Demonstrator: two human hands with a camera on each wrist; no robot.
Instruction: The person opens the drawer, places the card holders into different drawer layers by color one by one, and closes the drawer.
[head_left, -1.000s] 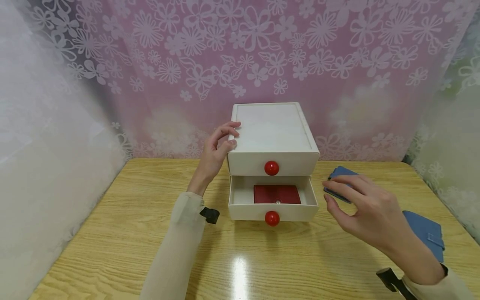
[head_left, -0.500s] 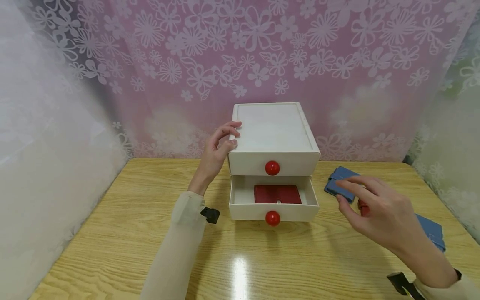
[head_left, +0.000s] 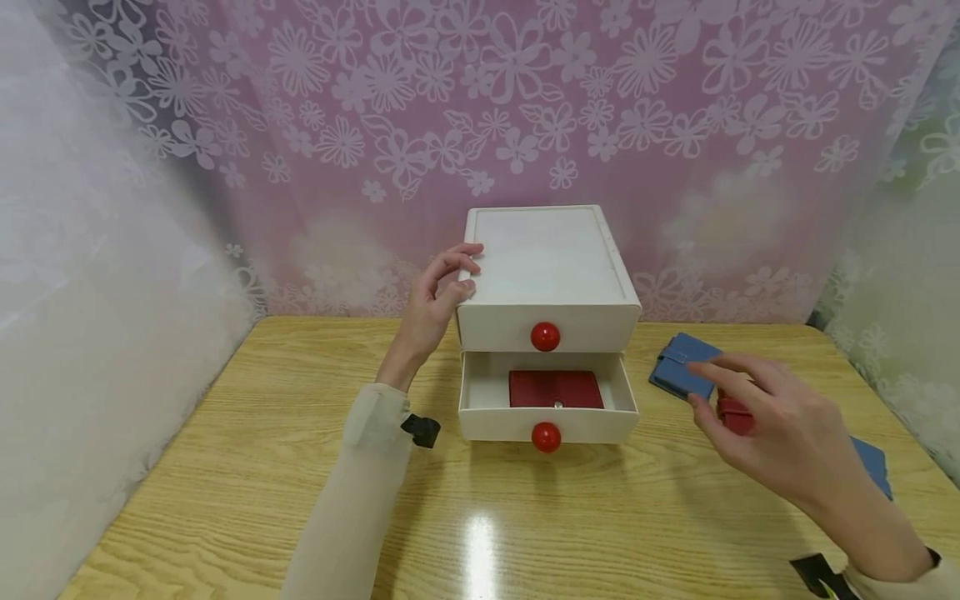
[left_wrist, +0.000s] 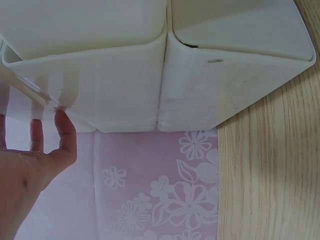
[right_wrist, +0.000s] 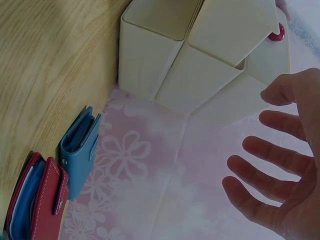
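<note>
A white two-drawer cabinet (head_left: 547,258) with red knobs stands at the middle of the back. Its lower drawer (head_left: 495,425) is pulled out, and a dark red wallet (head_left: 551,387) lies inside. My left hand (head_left: 427,312) rests its fingertips on the cabinet's top left edge; the left wrist view shows those fingers (left_wrist: 65,127) bent against the white side. On the right, my right hand (head_left: 787,433) hovers with loosely spread fingers and nothing in them. Beyond its fingertips lies a blue wallet (head_left: 678,371), and a red wallet (head_left: 733,414) is partly hidden behind the hand.
Another blue wallet (head_left: 870,467) lies at the far right, partly covered by my right wrist. The wooden table (head_left: 247,467) carries everything, with a flowered curtain (head_left: 360,167) rising behind its back edge. The upper drawer (head_left: 495,327) is closed.
My right hand has drawn to the right, away from the drawer, uncovering more of the near blue wallet and part of the red one beside it. The left hand stays on the cabinet.
</note>
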